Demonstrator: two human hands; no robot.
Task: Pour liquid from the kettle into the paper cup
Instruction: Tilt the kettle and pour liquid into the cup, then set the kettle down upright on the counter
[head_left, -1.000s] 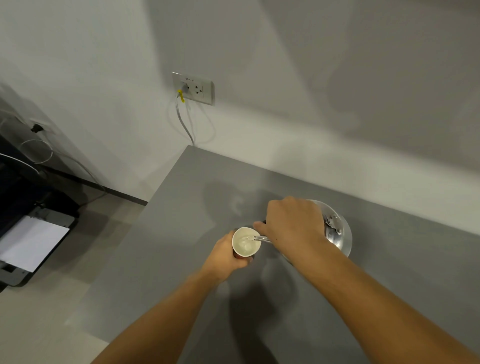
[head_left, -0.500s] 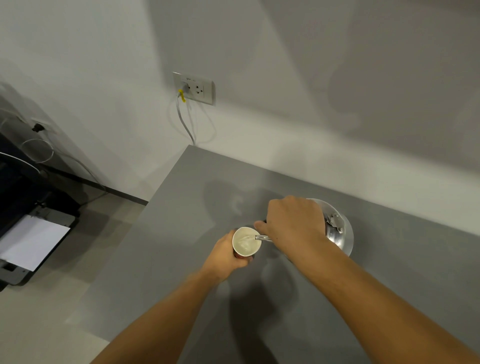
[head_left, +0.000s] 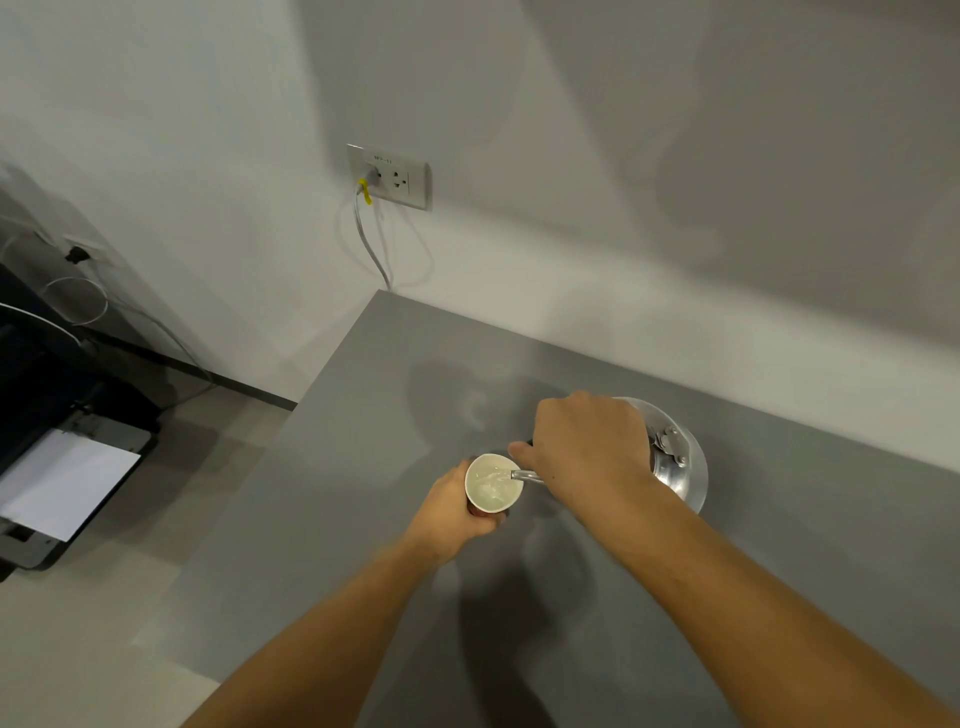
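I see a plain grey desk set against a white wall, its left corner below a wall socket, matte top crossed by soft shadows, whether cup or kettle rests on it I cannot tell.

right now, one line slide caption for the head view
Right hand tips a steel kettle, its spout over a paper cup that the left hand grips above a grey table.

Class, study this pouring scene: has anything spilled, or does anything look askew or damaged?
Nothing stands out. The kettle spout sits over the paper cup, liquid lands inside, and the grey table around it shows no spill.
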